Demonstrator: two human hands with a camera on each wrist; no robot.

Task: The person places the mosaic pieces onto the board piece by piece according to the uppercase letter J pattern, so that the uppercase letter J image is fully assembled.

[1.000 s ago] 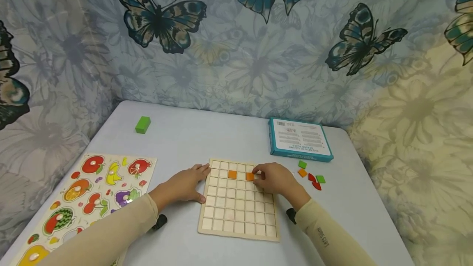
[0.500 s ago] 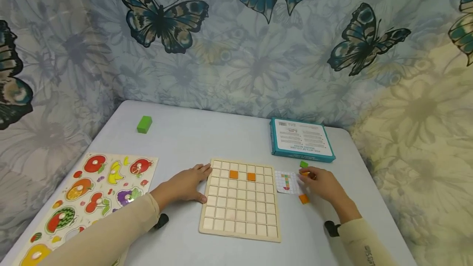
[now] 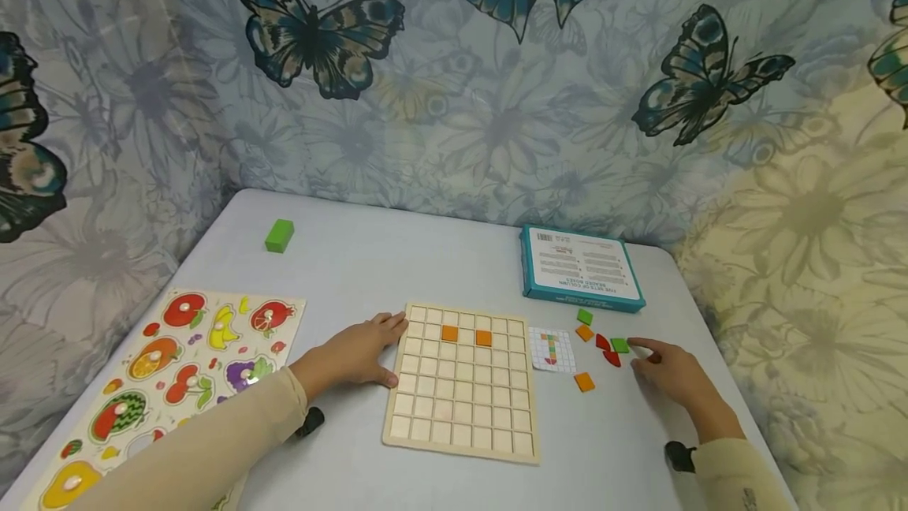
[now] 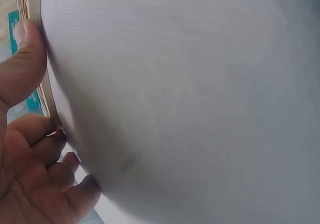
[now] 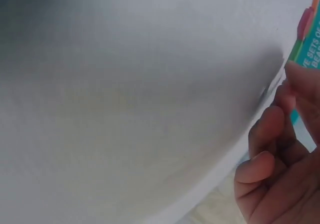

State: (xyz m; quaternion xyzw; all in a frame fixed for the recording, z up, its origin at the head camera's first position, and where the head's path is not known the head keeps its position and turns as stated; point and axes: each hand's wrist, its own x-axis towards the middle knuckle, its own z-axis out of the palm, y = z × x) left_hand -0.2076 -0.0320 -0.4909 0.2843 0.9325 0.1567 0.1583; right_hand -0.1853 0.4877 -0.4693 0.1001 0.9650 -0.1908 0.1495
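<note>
My left hand point(image 3: 358, 349) lies against the left edge of a pale wooden grid board point(image 3: 463, 436), its thumb on the frame in the left wrist view. Two orange square tiles point(image 3: 450, 333) sit in cells near the board's top. To the right lies a small card point(image 3: 563, 361) printed with a coloured pattern. My right hand point(image 3: 674, 373) has its index fingertip at the edge of a green square tile point(image 3: 619, 345), thumb apart from it. Two red curved pieces point(image 3: 612, 358), another green tile point(image 3: 585, 317) and two orange tiles point(image 3: 584, 382) lie nearby.
A teal box point(image 3: 582, 266) with a white printed face lies at the back right. At the left is a fruit puzzle board point(image 3: 280, 361), partly under my left sleeve. A green block point(image 3: 280, 236) stands at the back left. Butterfly-printed cloth hangs behind the table.
My right hand has left the orange tile on the board, passed over the loose tiles and moved right to the green one. The card has come into view. My left hand stays put.
</note>
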